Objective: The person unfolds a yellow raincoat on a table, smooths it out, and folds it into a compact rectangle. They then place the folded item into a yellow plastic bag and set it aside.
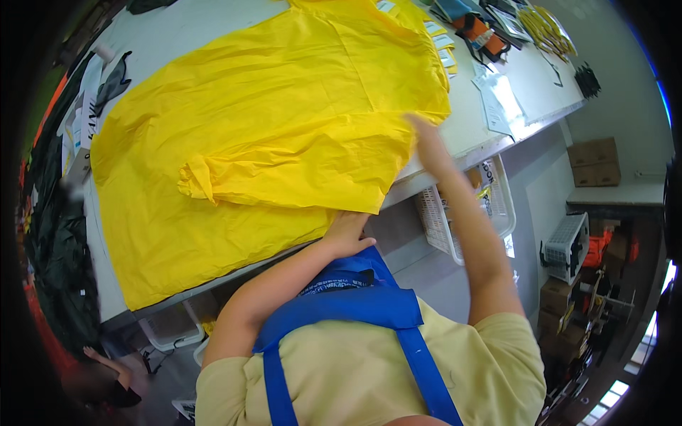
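A large yellow garment (284, 78) of thin, wrinkled fabric is spread over the white table, partly hanging at its near edge. One sleeve (284, 167) lies folded across it, with its gathered cuff pointing left. At the table's near edge, my left hand (346, 234) is tucked under the garment's lower edge. Its thumb shows, but the other fingers are hidden beneath the cloth. My right hand (424, 135) is at the garment's right side, by the sleeve's shoulder end. Motion smears its fingers, so their grip is unclear.
Papers (495, 99), an orange-and-black pouch (483, 39) and yellow packets lie on the table's right part. White plastic baskets (444, 227) stand below the table edge. Dark cloth (64, 248) is heaped at the left, where another person (106, 383) is partly visible.
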Demonstrator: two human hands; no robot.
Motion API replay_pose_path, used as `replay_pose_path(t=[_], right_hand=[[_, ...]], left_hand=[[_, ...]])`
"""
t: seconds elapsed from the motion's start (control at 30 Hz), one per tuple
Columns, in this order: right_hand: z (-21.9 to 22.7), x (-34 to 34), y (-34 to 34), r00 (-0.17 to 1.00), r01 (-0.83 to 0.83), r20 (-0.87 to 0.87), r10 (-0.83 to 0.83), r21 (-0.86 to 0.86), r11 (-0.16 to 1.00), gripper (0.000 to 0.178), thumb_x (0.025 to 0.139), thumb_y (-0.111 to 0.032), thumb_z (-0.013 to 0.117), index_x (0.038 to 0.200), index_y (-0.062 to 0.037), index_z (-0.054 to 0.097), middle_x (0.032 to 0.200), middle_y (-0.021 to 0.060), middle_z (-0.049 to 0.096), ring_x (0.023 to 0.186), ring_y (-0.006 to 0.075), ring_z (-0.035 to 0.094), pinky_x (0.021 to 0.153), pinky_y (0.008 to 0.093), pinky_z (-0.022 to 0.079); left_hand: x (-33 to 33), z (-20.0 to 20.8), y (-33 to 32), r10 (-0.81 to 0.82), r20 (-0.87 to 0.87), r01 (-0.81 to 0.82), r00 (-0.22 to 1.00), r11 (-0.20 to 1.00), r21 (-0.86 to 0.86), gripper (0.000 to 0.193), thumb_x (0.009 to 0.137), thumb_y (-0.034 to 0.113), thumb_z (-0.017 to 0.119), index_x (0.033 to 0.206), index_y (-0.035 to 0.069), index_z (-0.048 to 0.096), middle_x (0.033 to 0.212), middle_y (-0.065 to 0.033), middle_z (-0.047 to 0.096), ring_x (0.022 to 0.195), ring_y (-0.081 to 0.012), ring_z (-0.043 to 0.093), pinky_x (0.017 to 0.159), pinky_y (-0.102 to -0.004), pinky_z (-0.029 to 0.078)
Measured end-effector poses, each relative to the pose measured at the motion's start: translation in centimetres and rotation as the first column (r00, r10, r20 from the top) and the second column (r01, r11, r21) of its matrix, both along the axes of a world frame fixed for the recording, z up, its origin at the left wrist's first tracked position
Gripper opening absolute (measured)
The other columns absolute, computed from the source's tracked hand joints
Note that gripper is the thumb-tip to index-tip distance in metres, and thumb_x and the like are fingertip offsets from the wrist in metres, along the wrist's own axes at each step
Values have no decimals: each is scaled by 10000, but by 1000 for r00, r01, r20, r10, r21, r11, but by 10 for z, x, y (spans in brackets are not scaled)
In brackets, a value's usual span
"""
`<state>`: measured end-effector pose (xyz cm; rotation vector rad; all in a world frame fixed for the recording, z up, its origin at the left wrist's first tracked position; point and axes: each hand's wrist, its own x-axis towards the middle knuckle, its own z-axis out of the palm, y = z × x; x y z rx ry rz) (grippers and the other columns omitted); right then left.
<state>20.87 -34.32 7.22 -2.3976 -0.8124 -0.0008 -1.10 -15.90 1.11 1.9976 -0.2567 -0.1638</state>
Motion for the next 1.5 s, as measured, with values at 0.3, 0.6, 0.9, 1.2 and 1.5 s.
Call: replay_pose_path(t=[0.3, 0.6, 0.9, 1.2, 1.5], right_hand=[[-8, 169, -95, 873, -11, 315, 372, -750, 661, 523, 855, -18, 475, 1329, -237, 438, 1474, -8, 315, 1374, 213, 267, 1103, 404, 263], [0, 226, -45, 957, -264, -135, 257, -772, 579, 254, 886, -318, 548, 1040, -149, 658, 1152, 20, 583, 1186, 245, 448, 1007, 488, 285], [-7, 91, 73, 991, -136, 3, 136, -1, 991, 362, 803, -166, 685, 1116, -35, 559, 974, 132, 584, 906, 254, 565, 787, 349, 469], [80, -64, 242, -122, 423, -766, 631, 535, 731, 220, 946, -215, 499, 1060, -38, 562, 958, 70, 639, 825, 162, 618, 747, 291, 503], [100, -80, 227, -135, 571, -736, 664, 490, 659, 310, 948, -159, 452, 1191, 27, 504, 1139, 136, 602, 1032, 225, 603, 898, 370, 503]], left_hand=[[5, -2, 204, 622, -720, -792, 307, -252, -556, 388, 916, 158, 571, 1272, 61, 450, 1216, -98, 556, 1095, -234, 551, 944, -377, 464], [-84, -33, 259, 638, -770, -765, 7, -492, -415, 430, 896, 52, 571, 1303, 121, 450, 1223, -118, 544, 1109, -261, 533, 942, -455, 452], [-38, 60, 188, 896, -423, -758, 135, -181, -626, 484, 854, -25, 570, 1309, 72, 436, 1249, -85, 501, 1084, -204, 523, 929, -329, 443], [-5, 152, 126, 630, -401, -574, 665, 86, -815, 416, 835, -26, 534, 1250, -38, 497, 1194, -94, 546, 1094, -158, 503, 969, -288, 386], [-14, 167, 127, 566, -507, -533, 650, -137, -835, 462, 835, -32, 494, 1291, 15, 436, 1166, -117, 557, 1067, -205, 566, 913, -330, 467]])
